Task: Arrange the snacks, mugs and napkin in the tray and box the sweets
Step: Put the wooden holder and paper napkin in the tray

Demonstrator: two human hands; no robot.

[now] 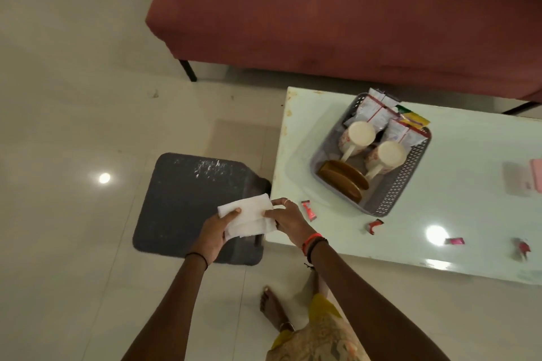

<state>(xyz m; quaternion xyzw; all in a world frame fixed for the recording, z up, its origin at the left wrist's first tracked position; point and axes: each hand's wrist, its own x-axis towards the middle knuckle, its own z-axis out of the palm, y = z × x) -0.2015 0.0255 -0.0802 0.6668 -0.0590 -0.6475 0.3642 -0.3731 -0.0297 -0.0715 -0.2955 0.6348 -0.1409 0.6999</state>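
We hold the white napkin [249,214] out past the end of the counter [469,184], over the grey mat [187,199] on the floor. Our left grip [218,231] has its thumb on top of one end and its fingers under it. Our right grip [289,221] pinches the other end. The grey tray [390,196] sits on the counter. In it are upside-down mugs [359,133], snack packs [381,114] and brown plates [343,182]. Little sweets [308,209] lie loose on the counter, outside the tray. A pink box [536,174] is at the right edge.
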